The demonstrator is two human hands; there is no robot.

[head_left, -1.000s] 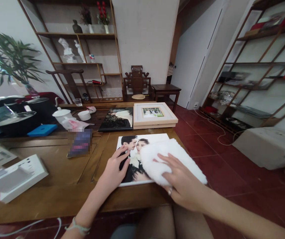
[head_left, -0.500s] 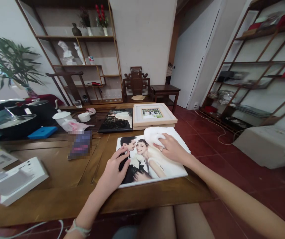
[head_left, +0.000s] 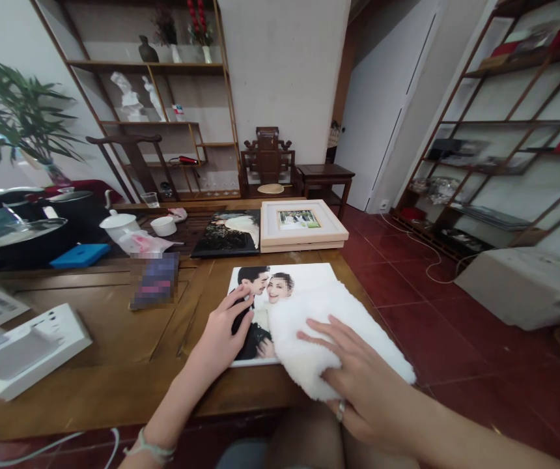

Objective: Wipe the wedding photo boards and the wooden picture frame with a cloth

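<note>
A photo panel (head_left: 266,318) of a couple lies flat on the wooden table, near its front right corner. My left hand (head_left: 222,327) rests on the panel's left side, palm down and fingers apart. With my right hand (head_left: 365,374) I hold a fluffy white cloth (head_left: 304,312) against the panel's lower right part. The cloth hides that side of the picture and hangs past the panel's front and right edges. A ring shows on one right finger.
Behind the panel lie a dark photo panel (head_left: 228,234) and a pale wooden picture frame (head_left: 335,229). To the left are a white box (head_left: 40,352), a blue box (head_left: 79,255), a white teapot (head_left: 118,226) and a lidded pan (head_left: 26,241). The table (head_left: 128,384) ends just right of the cloth.
My right hand has drawn the white cloth from the panel's upper right down toward me, over its lower right. My left hand has stayed on the left side.
</note>
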